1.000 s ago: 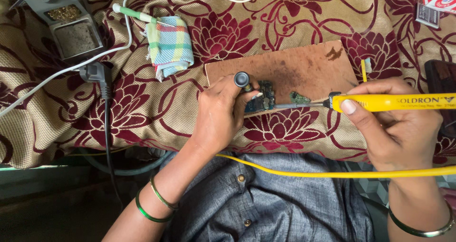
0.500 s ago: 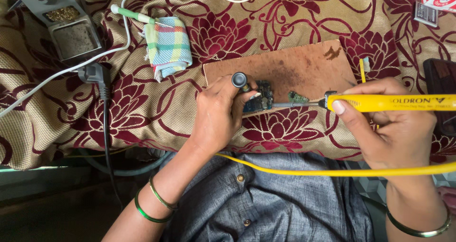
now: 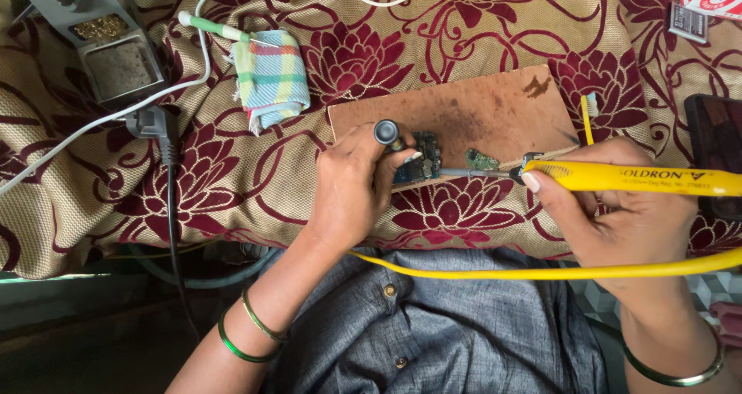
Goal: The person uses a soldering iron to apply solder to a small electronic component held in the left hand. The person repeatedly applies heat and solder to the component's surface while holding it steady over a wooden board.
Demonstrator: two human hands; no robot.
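While only the head camera looks down on the work, it shows the one relation that matters: the yellow soldering iron [image 3: 634, 178] lies with its long axis almost level across the frame, handle out toward three o'clock and metal tip pointing toward nine o'clock, straight at the small circuit board [image 3: 421, 158]. The right hand [image 3: 618, 216] is closed around the iron's handle in a pen-like grip, thumb pressed on the near end of the yellow barrel. The tip stops just short of the board's three o'clock edge, near a smaller green board fragment [image 3: 482, 160] that lies apart from the main one. The left hand [image 3: 352, 189] sits at the board's nine o'clock side, fingers curled shut on a short tool with a round black cap [image 3: 386, 132]; whether its working end touches the board I cannot tell, since the fingers hide it. Both boards rest on a brown scorched work board [image 3: 495, 112] laid on a beige cloth with maroon flowers [image 3: 232, 201]. So the left hand is the nearer one, already at the board, and the iron has to come in from three o'clock. The iron's yellow cord [image 3: 502, 270] runs across the lap at six o'clock. A folded checked rag [image 3: 270, 77] lies at ten o'clock, with a grey solder stand [image 3: 100, 46] further out that way.
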